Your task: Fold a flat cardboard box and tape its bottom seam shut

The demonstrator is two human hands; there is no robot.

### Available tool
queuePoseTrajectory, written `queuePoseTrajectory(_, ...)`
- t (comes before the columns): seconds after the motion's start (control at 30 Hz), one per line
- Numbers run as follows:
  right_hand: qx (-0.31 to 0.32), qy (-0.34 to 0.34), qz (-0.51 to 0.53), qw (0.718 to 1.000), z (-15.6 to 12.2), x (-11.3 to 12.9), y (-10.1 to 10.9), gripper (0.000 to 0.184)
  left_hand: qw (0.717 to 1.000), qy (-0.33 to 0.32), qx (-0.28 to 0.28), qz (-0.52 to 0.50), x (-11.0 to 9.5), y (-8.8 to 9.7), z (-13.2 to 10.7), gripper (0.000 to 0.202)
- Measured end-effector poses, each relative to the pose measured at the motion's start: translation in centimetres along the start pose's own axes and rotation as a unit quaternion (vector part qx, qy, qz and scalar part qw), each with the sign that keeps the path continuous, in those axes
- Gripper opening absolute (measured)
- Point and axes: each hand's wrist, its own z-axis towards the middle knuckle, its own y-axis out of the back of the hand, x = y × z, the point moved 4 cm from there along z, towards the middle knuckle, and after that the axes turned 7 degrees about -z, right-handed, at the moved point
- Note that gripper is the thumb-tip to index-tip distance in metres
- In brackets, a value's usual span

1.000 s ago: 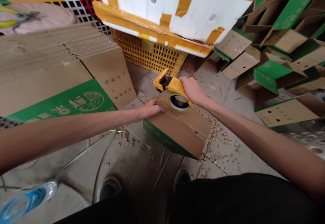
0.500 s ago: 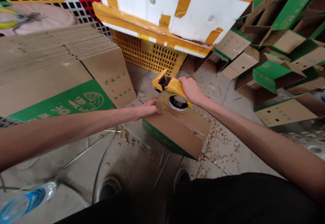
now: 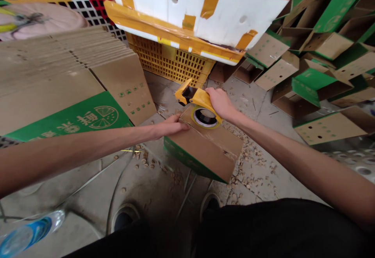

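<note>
A brown cardboard box (image 3: 205,150) with a green lower band stands on the concrete floor in front of me. My right hand (image 3: 221,102) is wrapped round the handle of a yellow tape dispenser (image 3: 197,100), whose tape roll rests on the box's far top edge. My left hand (image 3: 170,126) lies flat against the box's left top edge, fingers stretched out along it.
A tall stack of flat cartons (image 3: 64,82) with a green printed panel lies at left. Behind stand a yellow crate (image 3: 172,61) and a taped white foam box (image 3: 202,12). Several assembled boxes (image 3: 319,55) pile up at right. A water bottle (image 3: 26,234) lies at lower left; small debris litters the floor.
Almost nothing differs; both hands and the dispenser have shifted very slightly on the box's far edge.
</note>
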Motion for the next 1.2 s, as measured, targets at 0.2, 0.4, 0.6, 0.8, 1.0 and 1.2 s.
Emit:
queuePoseTrajectory(0.2,-0.005,-0.038,0.039,0.999,0.0,-0.4,-0.1,0.04,1.0,0.008,0.004,-0.009,0.1,0.2,0.3,0.062)
queuePoseTrajectory(0.4,-0.008,-0.018,0.007,1.0,0.4,-0.7,-0.2,0.039,1.0,0.022,-0.005,-0.013,0.4,0.7,0.5,0.065)
queuePoseTrajectory(0.6,-0.004,-0.016,0.021,1.0,0.3,-0.6,-0.3,0.042,1.0,0.017,-0.004,-0.015,0.6,1.1,0.5,0.068)
queuePoseTrajectory(0.8,-0.007,-0.027,0.01,1.0,0.2,-0.5,-0.2,0.04,0.999,0.005,0.024,-0.026,1.3,1.6,1.1,0.074)
queuePoseTrajectory(1.0,0.0,-0.017,0.006,1.0,0.1,-0.3,-0.3,0.042,0.998,0.004,0.039,-0.04,1.1,1.3,0.3,0.079)
queuePoseTrajectory(1.2,-0.001,-0.018,0.009,1.0,0.1,-0.3,-0.3,0.041,1.0,-0.005,0.014,0.004,0.1,0.2,-0.3,0.071)
